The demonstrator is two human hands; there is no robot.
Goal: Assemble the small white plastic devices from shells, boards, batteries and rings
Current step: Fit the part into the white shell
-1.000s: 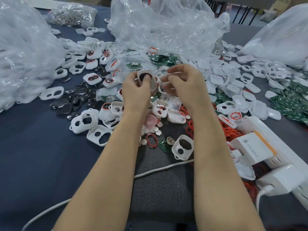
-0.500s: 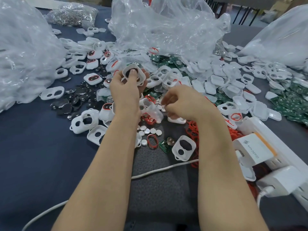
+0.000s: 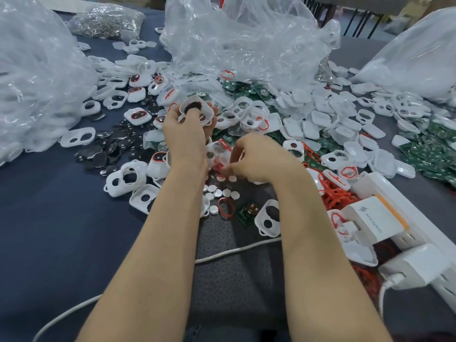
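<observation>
My left hand (image 3: 186, 134) holds up a white shell (image 3: 197, 110) with a dark oval opening, the thumb pressed on its face. My right hand (image 3: 259, 156) is lower, fingers curled down into the parts pile, pinching a red ring (image 3: 219, 166) beside a clear plastic piece. Round white discs (image 3: 222, 193) lie just below both hands. A loose red ring (image 3: 225, 208), a small green board (image 3: 248, 212) and an empty white shell (image 3: 269, 219) lie nearer to me. More red rings (image 3: 333, 193) are heaped to the right.
Big clear plastic bags (image 3: 234, 38) rise behind and at both sides. Dark discs (image 3: 108, 146) and white shells spread left; white covers (image 3: 320, 119) and green boards (image 3: 429, 149) spread right. A white power strip with a charger (image 3: 375, 220) sits at right. A white cable (image 3: 237, 250) crosses the dark cloth.
The hands parted. My left hand carried the white shell up and to the left, while my right hand dropped to the pile and reached into the red rings.
</observation>
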